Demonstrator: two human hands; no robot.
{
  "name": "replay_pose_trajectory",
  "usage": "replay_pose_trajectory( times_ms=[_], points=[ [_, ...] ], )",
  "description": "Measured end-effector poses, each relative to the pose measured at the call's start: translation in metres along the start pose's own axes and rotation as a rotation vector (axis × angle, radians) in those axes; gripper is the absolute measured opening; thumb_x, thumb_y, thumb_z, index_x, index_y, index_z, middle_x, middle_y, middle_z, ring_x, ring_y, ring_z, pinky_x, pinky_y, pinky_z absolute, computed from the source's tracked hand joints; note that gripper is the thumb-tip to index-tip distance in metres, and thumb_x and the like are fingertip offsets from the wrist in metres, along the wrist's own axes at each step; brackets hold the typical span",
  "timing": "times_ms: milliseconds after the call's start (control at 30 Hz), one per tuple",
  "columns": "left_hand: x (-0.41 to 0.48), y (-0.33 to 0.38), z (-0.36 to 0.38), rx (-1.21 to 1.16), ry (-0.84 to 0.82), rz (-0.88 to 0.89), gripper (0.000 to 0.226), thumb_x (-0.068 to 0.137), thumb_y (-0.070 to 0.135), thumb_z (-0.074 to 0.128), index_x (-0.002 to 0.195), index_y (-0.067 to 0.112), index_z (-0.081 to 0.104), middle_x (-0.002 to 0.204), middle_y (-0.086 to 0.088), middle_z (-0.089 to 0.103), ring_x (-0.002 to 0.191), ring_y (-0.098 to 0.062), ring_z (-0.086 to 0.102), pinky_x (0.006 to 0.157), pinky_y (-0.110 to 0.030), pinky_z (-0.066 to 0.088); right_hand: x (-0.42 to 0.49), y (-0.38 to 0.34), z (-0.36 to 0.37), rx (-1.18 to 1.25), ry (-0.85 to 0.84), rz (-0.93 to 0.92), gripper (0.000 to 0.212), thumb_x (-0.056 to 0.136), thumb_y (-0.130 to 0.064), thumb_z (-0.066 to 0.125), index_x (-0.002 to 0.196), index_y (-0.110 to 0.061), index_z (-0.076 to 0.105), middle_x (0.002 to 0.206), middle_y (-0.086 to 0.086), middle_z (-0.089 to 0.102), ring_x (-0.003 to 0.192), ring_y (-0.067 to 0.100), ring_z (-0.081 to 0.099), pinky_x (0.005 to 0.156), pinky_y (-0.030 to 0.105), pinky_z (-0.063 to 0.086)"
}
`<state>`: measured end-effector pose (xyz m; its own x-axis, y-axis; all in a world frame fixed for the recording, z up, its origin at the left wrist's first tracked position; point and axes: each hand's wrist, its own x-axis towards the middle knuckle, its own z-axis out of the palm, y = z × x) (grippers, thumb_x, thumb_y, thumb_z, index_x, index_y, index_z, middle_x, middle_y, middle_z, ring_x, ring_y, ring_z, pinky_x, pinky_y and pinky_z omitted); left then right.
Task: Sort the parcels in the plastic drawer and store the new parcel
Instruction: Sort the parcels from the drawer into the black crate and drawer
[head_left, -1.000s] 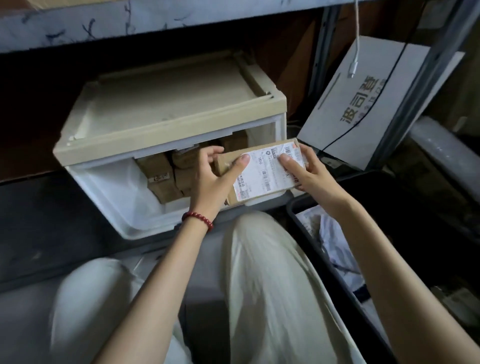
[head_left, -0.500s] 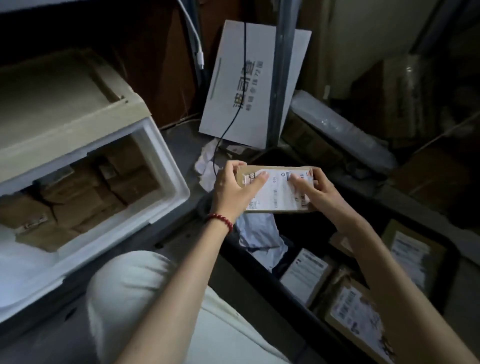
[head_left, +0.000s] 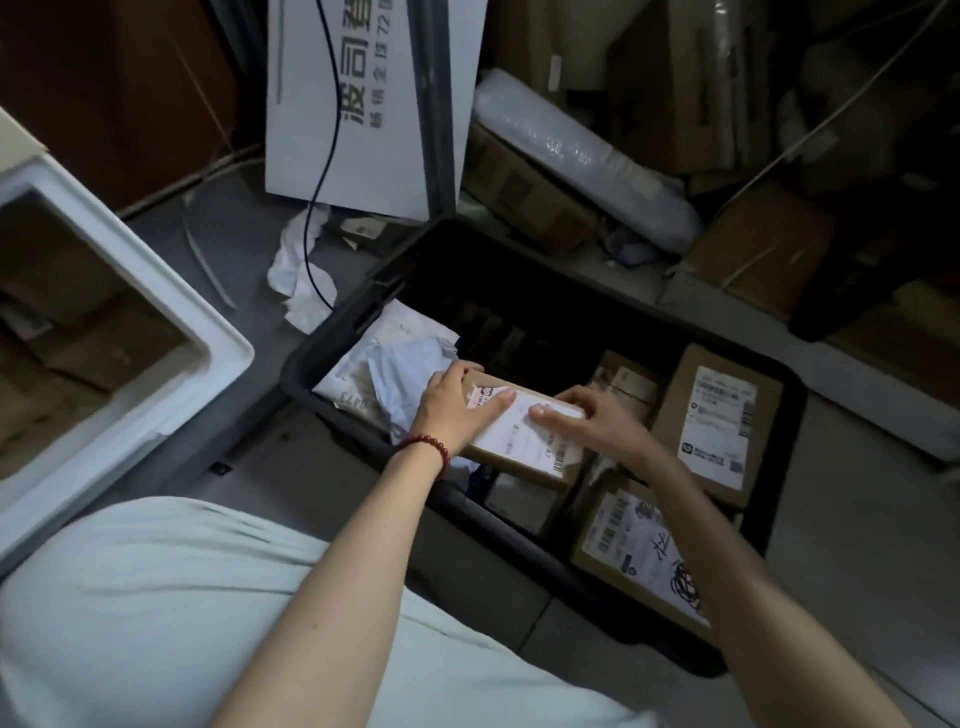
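A small brown cardboard parcel (head_left: 524, 441) with a white shipping label is held low inside the black crate (head_left: 332, 353). My left hand (head_left: 457, 410) grips its left end, thumb across the label. My right hand (head_left: 592, 421) holds its right end, thumb lying on the label. The white plastic drawer (head_left: 171, 312) stands pulled out at the left, with several brown parcels (head_left: 88, 332) inside, partly cut off by the frame edge.
The crate also holds labelled cardboard boxes (head_left: 722, 421) (head_left: 639, 551) at the right and crumpled mailer bags (head_left: 395, 364) at the left. A white printed board (head_left: 363, 104), a black cable (head_left: 322, 156) and a bubble-wrap roll (head_left: 576, 156) stand behind. My knee in pale trousers (head_left: 208, 597) fills the lower left.
Both hands carried the parcel from in front of the drawer rightward and down into the black crate. The view swung right, so the drawer now sits at the left edge.
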<state>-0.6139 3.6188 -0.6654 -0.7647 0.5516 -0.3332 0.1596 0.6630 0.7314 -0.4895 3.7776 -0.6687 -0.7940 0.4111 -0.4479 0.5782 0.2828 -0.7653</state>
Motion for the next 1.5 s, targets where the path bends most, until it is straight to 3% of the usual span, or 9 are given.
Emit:
replay_pose_trajectory(
  times_ms=[167,333,633,867,1000,1100,1200,1333,1500],
  points=[
    [0.002,-0.013,0.015,0.064,-0.137,0.010,0.058,0.086,0.041,0.066,0.135,0.021,0.042,0.134,-0.007,0.047,0.122,-0.023,0.047,0.094,-0.029,0.039,0.003,0.018,0.007,-0.158,-0.068,0.053,0.048,0.076,-0.064,0.066,0.108,-0.029,0.060,0.098,-0.007,0.066,0.084,0.005,0.063,0.069,0.022,0.052],
    [0.005,-0.019,0.027,0.172,-0.236,0.038,0.046,0.087,0.032,0.067,0.127,0.018,0.049,0.127,-0.006,0.055,0.119,-0.020,0.051,0.095,-0.030,0.043,0.008,0.023,0.018,-0.352,-0.198,0.099,0.049,0.081,-0.061,0.063,0.116,-0.027,0.061,0.112,-0.001,0.066,0.093,0.014,0.064,0.081,0.032,0.055],
    [0.003,-0.022,0.030,0.484,-0.242,0.122,0.039,0.088,0.052,0.056,0.119,0.028,0.053,0.121,-0.002,0.049,0.104,-0.021,0.054,0.081,-0.033,0.045,0.012,0.024,0.018,-0.520,-0.235,0.071,0.051,0.078,-0.069,0.059,0.106,-0.027,0.068,0.107,-0.004,0.070,0.095,0.012,0.064,0.085,0.035,0.055],
    [-0.006,-0.025,0.023,0.531,-0.303,0.146,0.051,0.088,0.051,0.057,0.132,0.028,0.047,0.130,-0.004,0.046,0.115,-0.023,0.052,0.093,-0.039,0.046,0.005,0.016,0.022,-0.650,-0.250,0.065,0.055,0.082,-0.070,0.052,0.112,-0.026,0.064,0.107,-0.003,0.070,0.093,0.014,0.064,0.082,0.039,0.056],
    [-0.013,-0.021,0.024,0.733,-0.180,0.174,0.057,0.089,0.055,0.051,0.137,0.026,0.042,0.134,-0.003,0.047,0.123,-0.025,0.046,0.094,-0.041,0.043,0.003,0.003,0.030,-0.754,-0.222,0.045,0.063,0.083,-0.072,0.048,0.128,-0.028,0.053,0.122,-0.003,0.063,0.103,0.016,0.061,0.081,0.035,0.053],
    [-0.018,-0.015,0.013,0.844,-0.003,0.145,0.050,0.093,0.054,0.044,0.133,0.025,0.046,0.130,-0.001,0.053,0.123,-0.025,0.045,0.097,-0.043,0.035,0.004,-0.019,0.038,-0.769,-0.107,-0.078,0.059,0.087,-0.069,0.046,0.131,-0.029,0.050,0.126,-0.003,0.059,0.108,0.018,0.058,0.078,0.035,0.052],
    [-0.029,-0.014,-0.014,0.892,0.141,0.049,0.043,0.095,0.048,0.042,0.128,0.022,0.051,0.125,-0.001,0.057,0.122,-0.025,0.047,0.100,-0.045,0.028,0.009,-0.046,0.052,-0.814,-0.014,-0.215,0.051,0.093,-0.060,0.042,0.132,-0.028,0.050,0.126,-0.004,0.061,0.111,0.018,0.058,0.086,0.039,0.051],
    [-0.048,-0.024,-0.056,0.825,0.268,-0.098,0.039,0.094,0.045,0.042,0.122,0.022,0.055,0.120,-0.002,0.061,0.118,-0.024,0.049,0.099,-0.045,0.029,0.012,-0.082,0.072,-0.844,0.021,-0.316,0.045,0.097,-0.051,0.042,0.134,-0.027,0.049,0.130,-0.005,0.060,0.115,0.019,0.058,0.095,0.043,0.048],
    [-0.088,-0.045,-0.125,0.709,0.455,-0.230,0.036,0.092,0.047,0.046,0.118,0.026,0.058,0.118,-0.001,0.062,0.117,-0.025,0.050,0.097,-0.042,0.031,0.007,-0.134,0.096,-0.863,0.013,-0.456,0.039,0.097,-0.046,0.043,0.130,-0.029,0.052,0.130,-0.005,0.060,0.115,0.020,0.057,0.090,0.041,0.050]
  ],
)
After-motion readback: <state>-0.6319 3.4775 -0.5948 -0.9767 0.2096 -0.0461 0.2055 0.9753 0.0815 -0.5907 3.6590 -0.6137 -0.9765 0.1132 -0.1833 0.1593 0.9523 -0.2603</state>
